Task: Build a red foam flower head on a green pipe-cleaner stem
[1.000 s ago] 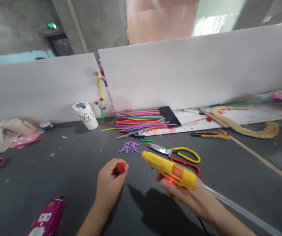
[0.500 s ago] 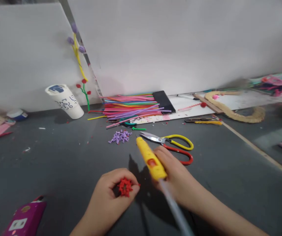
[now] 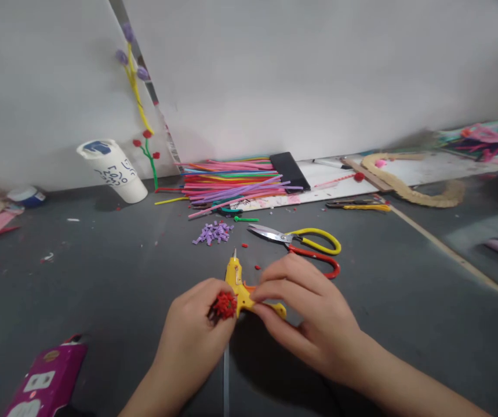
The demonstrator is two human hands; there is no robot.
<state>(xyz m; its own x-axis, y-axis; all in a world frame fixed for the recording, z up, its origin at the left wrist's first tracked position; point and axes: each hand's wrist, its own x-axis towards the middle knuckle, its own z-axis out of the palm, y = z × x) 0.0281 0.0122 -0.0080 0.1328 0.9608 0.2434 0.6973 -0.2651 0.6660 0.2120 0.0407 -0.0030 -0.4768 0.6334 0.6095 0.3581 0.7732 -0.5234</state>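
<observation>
My left hand (image 3: 194,324) is closed around a small red fuzzy pipe-cleaner flower (image 3: 225,304), its spiky head showing at the thumb and forefinger. A yellow glue gun (image 3: 233,275) lies on its side on the dark table, nozzle pointing away, with a pale glue stick (image 3: 226,376) trailing from its rear. My right hand (image 3: 307,307) is over the gun's handle, thumb and fingertips drawn together close to the flower. Whatever those fingertips pinch is hidden. Beyond them lie scissors (image 3: 313,252) with one yellow and one red handle, and a heap of cut purple pieces (image 3: 214,232).
A bundle of coloured pipe cleaners (image 3: 231,182) lies at the back beside a black slab (image 3: 290,171). A white cup (image 3: 116,174) and small pipe-cleaner flowers (image 3: 151,156) stand left. A purple power strip (image 3: 51,376) occupies the near left; a yellow cutter (image 3: 362,206) lies right.
The glue gun has gone from my right hand's raised grip to lying on the table. My right hand has come closer to the left, and loose red bits now show near the scissors.
</observation>
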